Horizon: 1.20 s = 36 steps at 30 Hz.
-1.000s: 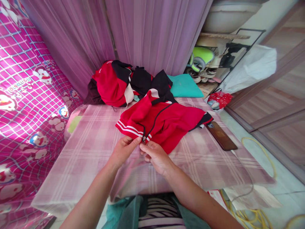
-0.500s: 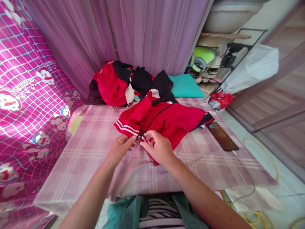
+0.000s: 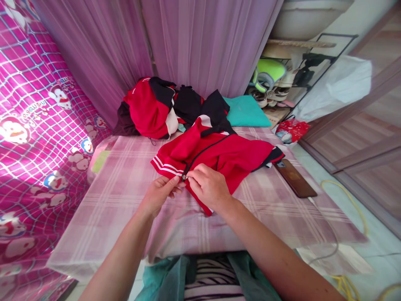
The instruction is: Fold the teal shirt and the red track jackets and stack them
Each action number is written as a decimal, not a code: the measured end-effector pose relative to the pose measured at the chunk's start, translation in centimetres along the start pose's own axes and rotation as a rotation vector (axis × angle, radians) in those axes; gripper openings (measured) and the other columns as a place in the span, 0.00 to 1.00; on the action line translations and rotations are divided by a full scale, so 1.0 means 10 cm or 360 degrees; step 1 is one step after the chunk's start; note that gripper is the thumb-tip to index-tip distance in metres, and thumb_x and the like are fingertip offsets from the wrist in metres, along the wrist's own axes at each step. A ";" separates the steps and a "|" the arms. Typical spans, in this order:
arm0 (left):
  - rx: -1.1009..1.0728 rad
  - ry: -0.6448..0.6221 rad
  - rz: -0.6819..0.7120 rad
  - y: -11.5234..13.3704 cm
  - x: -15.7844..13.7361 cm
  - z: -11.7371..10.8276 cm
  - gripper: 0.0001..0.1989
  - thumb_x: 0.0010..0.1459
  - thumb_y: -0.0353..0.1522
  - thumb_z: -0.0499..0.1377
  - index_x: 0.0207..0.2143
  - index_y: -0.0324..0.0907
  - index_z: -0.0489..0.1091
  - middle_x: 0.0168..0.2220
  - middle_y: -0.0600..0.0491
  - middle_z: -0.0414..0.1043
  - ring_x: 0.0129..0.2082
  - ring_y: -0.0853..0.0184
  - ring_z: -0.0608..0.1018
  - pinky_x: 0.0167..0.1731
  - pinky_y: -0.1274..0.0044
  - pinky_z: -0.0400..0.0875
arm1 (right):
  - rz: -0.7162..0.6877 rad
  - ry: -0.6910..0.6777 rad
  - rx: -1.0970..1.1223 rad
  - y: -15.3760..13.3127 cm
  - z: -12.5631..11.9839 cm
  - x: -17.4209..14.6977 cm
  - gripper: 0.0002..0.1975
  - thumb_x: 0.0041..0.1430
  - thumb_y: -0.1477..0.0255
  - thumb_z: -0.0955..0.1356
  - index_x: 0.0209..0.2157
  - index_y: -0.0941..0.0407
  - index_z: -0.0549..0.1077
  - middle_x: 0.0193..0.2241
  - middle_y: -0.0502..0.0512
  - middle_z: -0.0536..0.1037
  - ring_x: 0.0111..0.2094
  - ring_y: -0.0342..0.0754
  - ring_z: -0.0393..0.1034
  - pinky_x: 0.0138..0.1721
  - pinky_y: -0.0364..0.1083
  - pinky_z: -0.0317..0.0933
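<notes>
A red jacket (image 3: 247, 152) with a dark collar, white-striped hem and black front zipper lies spread on the table. At the bottom end of its zipper, my left hand (image 3: 161, 192) pinches the hem corner between thumb and fingers. My right hand (image 3: 208, 184) is closed at the same spot, fingertips on the small metal zipper pull (image 3: 184, 177). The two hands are close together with the zipper end between them. Part of the jacket front is covered by my right hand.
Bunched red and dark clothes (image 3: 147, 110) are heaped at the back, beside a folded teal cloth (image 3: 247, 111). A brown phone (image 3: 295, 179) with a cable lies at the right edge of the plaid-covered table (image 3: 103, 200). A shoe rack (image 3: 313, 75) stands behind right.
My right thumb and fingers have closed together onto the zipper pull. My left hand keeps its pinch on the hem. The view has shifted slightly.
</notes>
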<state>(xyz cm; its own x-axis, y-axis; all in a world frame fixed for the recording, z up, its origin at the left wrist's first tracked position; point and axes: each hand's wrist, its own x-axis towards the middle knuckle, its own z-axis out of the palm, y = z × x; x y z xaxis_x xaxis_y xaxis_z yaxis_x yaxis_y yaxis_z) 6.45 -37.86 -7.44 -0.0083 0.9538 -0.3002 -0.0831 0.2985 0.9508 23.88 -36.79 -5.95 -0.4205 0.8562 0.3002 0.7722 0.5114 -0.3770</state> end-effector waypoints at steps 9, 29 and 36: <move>-0.0062 0.0083 0.0161 -0.09 0.03 0.04 0.24 0.38 0.48 0.70 0.32 0.41 0.73 0.26 0.56 0.75 0.26 0.70 0.76 0.19 0.83 0.62 | 0.0137 -0.0284 0.0052 -0.03 0.02 0.13 0.13 0.71 0.70 0.59 0.46 0.54 0.74 0.42 0.54 0.81 0.42 0.46 0.74 0.40 0.42 0.60; 0.0037 0.0394 0.0309 0.21 0.11 -0.17 0.11 0.38 0.38 0.62 0.20 0.41 0.65 0.17 0.58 0.67 0.19 0.73 0.68 0.15 0.84 0.57 | -0.0009 -0.0273 -0.0353 -0.35 -0.22 0.65 0.17 0.68 0.69 0.58 0.37 0.56 0.78 0.34 0.59 0.82 0.36 0.52 0.77 0.35 0.45 0.61; -0.0051 0.0240 0.0259 0.06 0.07 -0.24 0.19 0.43 0.46 0.64 0.31 0.40 0.71 0.23 0.57 0.69 0.22 0.73 0.71 0.15 0.84 0.59 | 0.0184 -0.0345 0.0119 -0.35 -0.08 0.62 0.15 0.65 0.69 0.62 0.35 0.54 0.80 0.33 0.53 0.83 0.33 0.46 0.75 0.32 0.42 0.57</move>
<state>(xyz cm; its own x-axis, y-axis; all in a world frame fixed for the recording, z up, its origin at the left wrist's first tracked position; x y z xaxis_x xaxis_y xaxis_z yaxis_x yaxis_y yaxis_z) 3.98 -37.12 -7.25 -0.1731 0.9729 -0.1534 -0.1003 0.1376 0.9854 18.96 -33.30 -2.05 -0.4301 0.9008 0.0599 0.7869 0.4066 -0.4641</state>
